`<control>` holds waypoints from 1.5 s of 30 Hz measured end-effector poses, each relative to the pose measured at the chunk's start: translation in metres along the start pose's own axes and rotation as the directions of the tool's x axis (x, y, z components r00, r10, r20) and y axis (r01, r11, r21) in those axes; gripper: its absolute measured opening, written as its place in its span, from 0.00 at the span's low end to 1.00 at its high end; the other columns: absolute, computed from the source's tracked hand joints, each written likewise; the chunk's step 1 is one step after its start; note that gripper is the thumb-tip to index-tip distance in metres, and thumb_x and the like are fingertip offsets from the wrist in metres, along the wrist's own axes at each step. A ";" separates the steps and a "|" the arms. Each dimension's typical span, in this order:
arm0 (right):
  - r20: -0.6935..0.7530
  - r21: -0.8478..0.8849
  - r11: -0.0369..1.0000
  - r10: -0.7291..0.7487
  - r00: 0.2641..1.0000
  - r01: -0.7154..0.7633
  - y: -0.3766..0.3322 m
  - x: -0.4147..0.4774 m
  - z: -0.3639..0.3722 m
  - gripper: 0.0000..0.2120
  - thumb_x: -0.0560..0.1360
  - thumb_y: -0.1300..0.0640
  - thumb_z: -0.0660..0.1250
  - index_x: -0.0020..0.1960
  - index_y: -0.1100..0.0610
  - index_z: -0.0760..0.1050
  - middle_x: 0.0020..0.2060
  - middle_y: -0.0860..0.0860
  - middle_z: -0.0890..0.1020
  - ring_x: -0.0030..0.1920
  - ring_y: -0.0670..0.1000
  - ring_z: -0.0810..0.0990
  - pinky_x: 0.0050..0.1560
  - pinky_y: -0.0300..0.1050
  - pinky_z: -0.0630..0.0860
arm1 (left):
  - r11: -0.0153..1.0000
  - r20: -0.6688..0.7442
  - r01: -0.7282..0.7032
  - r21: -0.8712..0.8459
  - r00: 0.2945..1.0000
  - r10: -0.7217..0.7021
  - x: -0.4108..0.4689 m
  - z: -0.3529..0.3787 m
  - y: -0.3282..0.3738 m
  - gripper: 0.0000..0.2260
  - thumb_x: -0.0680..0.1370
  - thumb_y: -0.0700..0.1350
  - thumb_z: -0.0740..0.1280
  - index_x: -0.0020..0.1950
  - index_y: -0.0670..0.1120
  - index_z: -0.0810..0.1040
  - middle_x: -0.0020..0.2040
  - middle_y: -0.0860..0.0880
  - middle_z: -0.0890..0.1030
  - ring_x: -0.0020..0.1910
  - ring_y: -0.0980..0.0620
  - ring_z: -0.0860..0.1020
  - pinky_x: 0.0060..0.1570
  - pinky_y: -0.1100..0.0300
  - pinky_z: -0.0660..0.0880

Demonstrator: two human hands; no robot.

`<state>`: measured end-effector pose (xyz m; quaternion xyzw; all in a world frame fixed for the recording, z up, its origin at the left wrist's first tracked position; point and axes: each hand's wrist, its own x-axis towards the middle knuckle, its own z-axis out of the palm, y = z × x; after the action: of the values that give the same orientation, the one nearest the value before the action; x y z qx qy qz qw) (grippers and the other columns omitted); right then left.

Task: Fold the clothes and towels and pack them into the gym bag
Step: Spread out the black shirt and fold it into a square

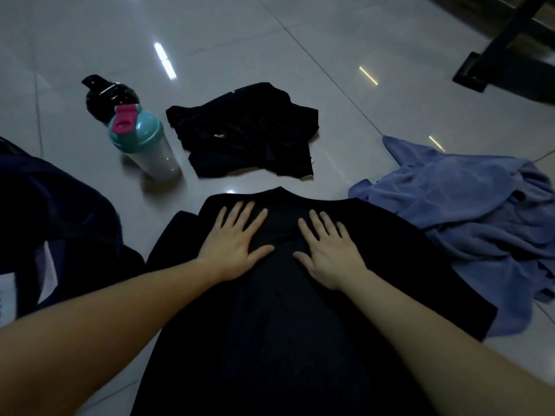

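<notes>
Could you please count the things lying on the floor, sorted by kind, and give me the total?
Black garments: 2, the spread T-shirt and the crumpled garment
Towels: 1, the blue towel
Bottles: 2, the teal-lidded shaker and the black bottle behind it
Bags: 1, the dark bag
Total: 6

Bare skin is being shown from the frame edge to the wrist on the left forearm (pixel 120 310) and the right forearm (pixel 435 334). The left hand (pixel 235 250) and the right hand (pixel 327 253) are likewise being recorded as bare. Fingernail detail is being lost to blur and dim light.
</notes>
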<state>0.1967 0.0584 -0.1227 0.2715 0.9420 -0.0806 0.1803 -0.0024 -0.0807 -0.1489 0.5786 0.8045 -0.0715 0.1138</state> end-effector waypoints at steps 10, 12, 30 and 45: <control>-0.010 -0.039 0.990 -0.135 0.991 0.135 -0.029 -0.026 0.013 0.36 0.79 0.34 0.39 0.83 0.51 0.41 0.82 0.54 0.42 0.81 0.57 0.41 0.80 0.59 0.46 | 0.934 -0.382 0.155 -0.321 0.881 -0.277 -0.062 -0.034 -0.026 0.22 0.78 0.40 0.63 0.72 0.44 0.73 0.71 0.43 0.72 0.69 0.41 0.70 0.70 0.46 0.69; -0.005 -0.069 0.988 -0.138 0.990 0.137 -0.028 -0.028 0.011 0.36 0.81 0.35 0.43 0.83 0.51 0.41 0.82 0.54 0.42 0.81 0.56 0.41 0.80 0.58 0.45 | 0.864 -0.246 0.324 -0.386 0.866 -0.435 -0.072 -0.038 -0.062 0.25 0.73 0.36 0.64 0.70 0.45 0.72 0.68 0.44 0.74 0.64 0.40 0.72 0.64 0.45 0.73; 0.029 0.026 0.966 -0.260 0.965 0.259 -0.095 -0.053 0.018 0.34 0.82 0.40 0.54 0.82 0.48 0.45 0.82 0.51 0.43 0.81 0.54 0.41 0.80 0.56 0.44 | -0.023 0.444 0.536 -0.844 0.674 -0.591 -0.064 -0.097 -0.120 0.07 0.66 0.35 0.68 0.43 0.41 0.76 0.40 0.41 0.77 0.36 0.45 0.77 0.37 0.55 0.73; -0.038 0.319 0.931 -0.172 0.984 0.175 -0.126 -0.041 -0.028 0.26 0.81 0.52 0.59 0.78 0.54 0.63 0.75 0.53 0.69 0.72 0.56 0.69 0.71 0.54 0.67 | 0.222 0.103 0.426 -0.877 0.617 -0.780 -0.100 -0.118 -0.097 0.09 0.73 0.33 0.71 0.45 0.47 0.83 0.49 0.46 0.84 0.49 0.47 0.81 0.53 0.53 0.81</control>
<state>0.1530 -0.0604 -0.0746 0.2134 0.9373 -0.2472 0.1215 -0.0754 -0.1742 -0.0096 0.0783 0.8962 0.3939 0.1885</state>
